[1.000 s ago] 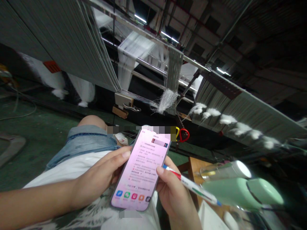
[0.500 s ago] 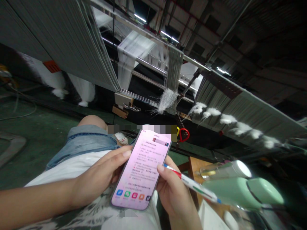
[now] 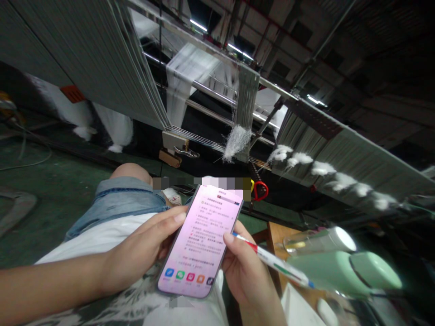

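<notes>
Dim workshop space is filling the head view I am watching from afar; lamps [image 3: 199,26] are glowing overhead, pale threads [image 3: 84,54] are stretching near metal bars [image 3: 217,95], white tufts [image 3: 322,169] are hanging along the threads at right, and green floor [image 3: 61,194] is showing below. Closer in, I am seeing the phone [image 3: 197,240] lying between the two hands, its lit screen facing me with text too small to read; the left hand [image 3: 149,244] is gripping one long edge, thumb against the side and fingers curling underneath, partly hidden; the right hand [image 3: 248,267] is closing thumb and fingers around a white pen [image 3: 282,266] right at the phone's other long edge; how much it is supporting the phone, I cannot tell. Beyond the phone, scissors [image 3: 261,191] are showing a red handle loop; beside the right hand, a wooden table [image 3: 273,232] is bearing a green bottle [image 3: 322,269] and a clear cup [image 3: 317,242].
</notes>
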Available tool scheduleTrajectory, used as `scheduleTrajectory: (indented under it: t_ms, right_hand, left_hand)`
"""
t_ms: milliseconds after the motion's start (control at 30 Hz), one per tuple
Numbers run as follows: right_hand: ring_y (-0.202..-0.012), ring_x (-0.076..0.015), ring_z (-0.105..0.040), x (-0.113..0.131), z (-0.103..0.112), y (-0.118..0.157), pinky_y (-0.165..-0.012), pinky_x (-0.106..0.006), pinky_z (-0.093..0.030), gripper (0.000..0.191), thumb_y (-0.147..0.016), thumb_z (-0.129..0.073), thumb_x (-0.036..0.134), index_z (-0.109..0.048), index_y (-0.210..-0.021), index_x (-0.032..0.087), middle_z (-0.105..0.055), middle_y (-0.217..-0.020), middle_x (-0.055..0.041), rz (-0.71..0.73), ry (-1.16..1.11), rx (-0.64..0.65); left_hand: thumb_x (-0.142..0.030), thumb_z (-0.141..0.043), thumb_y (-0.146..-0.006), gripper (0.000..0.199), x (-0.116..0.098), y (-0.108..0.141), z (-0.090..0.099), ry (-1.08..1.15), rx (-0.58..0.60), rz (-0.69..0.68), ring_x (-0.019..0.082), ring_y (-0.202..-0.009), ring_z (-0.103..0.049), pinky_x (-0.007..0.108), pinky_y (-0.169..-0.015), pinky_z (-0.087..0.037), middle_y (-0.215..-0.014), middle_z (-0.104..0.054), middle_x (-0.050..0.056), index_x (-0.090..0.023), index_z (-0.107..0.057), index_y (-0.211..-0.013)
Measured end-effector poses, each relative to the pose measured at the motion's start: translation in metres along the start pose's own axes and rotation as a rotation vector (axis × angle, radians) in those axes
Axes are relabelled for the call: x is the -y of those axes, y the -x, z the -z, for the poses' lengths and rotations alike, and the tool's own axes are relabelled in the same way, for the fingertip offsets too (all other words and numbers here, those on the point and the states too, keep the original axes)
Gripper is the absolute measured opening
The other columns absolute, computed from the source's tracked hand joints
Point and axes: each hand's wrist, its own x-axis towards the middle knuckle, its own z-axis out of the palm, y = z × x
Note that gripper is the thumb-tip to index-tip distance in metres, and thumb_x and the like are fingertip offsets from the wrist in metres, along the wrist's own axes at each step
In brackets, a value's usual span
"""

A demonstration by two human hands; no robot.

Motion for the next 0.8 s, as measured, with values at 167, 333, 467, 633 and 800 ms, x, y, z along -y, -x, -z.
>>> scheduleTrajectory:
  t_ms: [167,333,467,633,800]
  right_hand:
    - [-0.062,-0.0116,-0.059,0.0007,-0.0001,-0.0002,-0.052,-0.020,-0.045,0.031,-0.078,-0.063,0.032,-0.064,-0.107,0.021,-0.067,-0.078,-0.0011,0.000,0.004,-0.036]
    - [-0.062,-0.0126,-0.059,0.0015,-0.0010,0.0002,-0.052,-0.021,-0.044,0.029,-0.078,-0.063,0.033,-0.064,-0.105,0.023,-0.067,-0.078,-0.0009,0.001,0.007,-0.041]
    - [-0.065,-0.0141,-0.061,0.0012,-0.0011,0.0005,-0.053,-0.022,-0.046,0.029,-0.078,-0.062,0.032,-0.064,-0.105,0.022,-0.069,-0.081,-0.0023,-0.005,0.013,-0.043]
    - [-0.068,-0.0138,-0.062,0.0022,-0.0016,0.0014,-0.055,-0.022,-0.046,0.034,-0.078,-0.062,0.032,-0.063,-0.110,0.022,-0.069,-0.084,-0.0023,-0.020,0.026,-0.039]
    - [-0.069,-0.0128,-0.062,0.0058,-0.0014,0.0030,-0.058,-0.022,-0.045,0.039,-0.074,-0.064,0.025,-0.062,-0.113,0.022,-0.069,-0.088,-0.0016,-0.027,0.125,-0.024]
  left_hand:
    - [-0.031,-0.049,-0.093,0.027,-0.0047,0.0005,-0.0060,0.067,0.004,0.012,0.020,-0.093,-0.063,0.027,-0.073,-0.051,-0.102,-0.070,0.002,-0.023,-0.061,-0.116]
    - [-0.031,-0.045,-0.095,0.032,-0.0059,0.0026,-0.0085,0.076,-0.001,0.028,0.021,-0.098,-0.063,0.028,-0.074,-0.050,-0.108,-0.069,0.003,-0.022,-0.055,-0.124]
    - [-0.031,-0.046,-0.095,0.031,-0.0043,0.0018,-0.0067,0.091,-0.004,0.030,0.021,-0.101,-0.062,0.028,-0.077,-0.050,-0.110,-0.069,0.002,-0.023,-0.056,-0.123]
    - [-0.031,-0.044,-0.096,0.027,-0.0057,0.0017,-0.0071,0.124,0.014,0.050,0.019,-0.101,-0.063,0.031,-0.086,-0.049,-0.106,-0.071,0.000,-0.025,-0.060,-0.117]
    - [-0.032,-0.040,-0.097,0.030,-0.0072,0.0018,-0.0075,0.069,-0.001,0.072,0.024,-0.106,-0.062,0.037,-0.090,-0.048,-0.110,-0.070,0.002,-0.022,-0.060,-0.118]
